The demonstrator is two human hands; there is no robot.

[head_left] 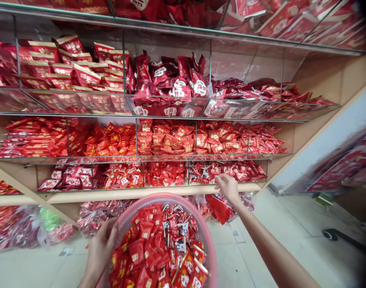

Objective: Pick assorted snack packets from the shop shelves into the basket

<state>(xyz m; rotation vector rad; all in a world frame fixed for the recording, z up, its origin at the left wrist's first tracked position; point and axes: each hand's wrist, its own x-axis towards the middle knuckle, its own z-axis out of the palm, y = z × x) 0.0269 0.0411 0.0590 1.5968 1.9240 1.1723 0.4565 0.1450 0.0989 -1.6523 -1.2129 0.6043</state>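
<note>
A round pink plastic basket is in front of me, filled with small wrapped packets. Most are red packets; a patch of black, white and red packets lies at the upper right inside. My left hand grips the basket's left rim, fingers curled over it. My right hand is stretched out to the lowest shelf row, at the front edge of a compartment of red and black packets. Its fingers are curled together; whether a packet is between them is hidden.
Wooden shelving with clear dividers holds red packets in several rows. Plastic bags of packets stand on the tiled floor beneath. At the right are a white wall and a dark wheeled leg.
</note>
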